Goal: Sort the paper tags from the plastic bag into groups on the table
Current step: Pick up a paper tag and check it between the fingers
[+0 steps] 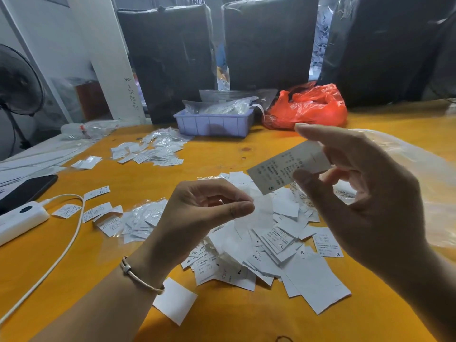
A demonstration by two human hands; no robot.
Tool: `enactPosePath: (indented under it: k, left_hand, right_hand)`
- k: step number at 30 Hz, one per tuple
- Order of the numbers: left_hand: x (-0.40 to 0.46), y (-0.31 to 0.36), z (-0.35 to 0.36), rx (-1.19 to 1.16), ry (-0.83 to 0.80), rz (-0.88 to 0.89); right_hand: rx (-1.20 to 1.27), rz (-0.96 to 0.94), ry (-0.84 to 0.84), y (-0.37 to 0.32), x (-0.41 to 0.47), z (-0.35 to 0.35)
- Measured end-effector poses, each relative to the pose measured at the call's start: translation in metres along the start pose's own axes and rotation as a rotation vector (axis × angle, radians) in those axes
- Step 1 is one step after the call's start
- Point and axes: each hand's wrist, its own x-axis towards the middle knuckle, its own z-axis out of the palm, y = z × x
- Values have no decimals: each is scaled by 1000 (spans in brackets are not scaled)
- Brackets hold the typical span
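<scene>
Progress check, head view. Sorting was partly done, in my judgement. Several small groups of tags already lay apart on the yellow table (103,267): one cluster far left of centre (150,153), near the lilac tray (214,124); a second, partly still in clear sleeves, by the left hand (142,222); and a few loose ones beside the white power bank (21,219). The main unsorted heap (276,245) remained large, directly under both hands, so I put the task well short of half.

Right hand (350,191): held one tag (283,170) up off the table, pinched between thumb and fingers at its right end. The tag was a pale rectangle, printed side toward the camera, small text in rows and an "S" at its lower left corner. It tilted, left end lower.

Left hand (204,213): fingers curled, thumb and forefinger tip closed on a thin translucent film (261,211), probably an emptied sleeve; I could not confirm this.

The clear plastic bag (419,183) lay slack at the right, behind the right hand. Contents not legible.

Heap tags showed XS, S, L and XL marks, mixed.
</scene>
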Motion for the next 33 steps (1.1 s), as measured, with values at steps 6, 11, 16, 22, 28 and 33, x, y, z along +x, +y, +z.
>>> enactPosePath:
  k: [6,11,16,22,28,33]
  left_hand:
    - [0,1,2,21,-24,-11]
    - [-1,2,2,24,-21,-8]
    - [-1,3,1,16,-4,-24]
    - [0,3,2,52,-28,-12]
    - [-1,3,2,54,-49,-23]
    - [-1,5,1,23,-42,-33]
  right_hand:
    - [-54,8,-8,1,-2,4]
    - [-66,5,-8,0,-2,4]
    - [-110,-1,-48,1,-3,5]
    - [-67,-1,-24,2,-1,1]
    - [-39,12,-52,1,-1,3]
    - [-38,14,-77,4,-1,2]
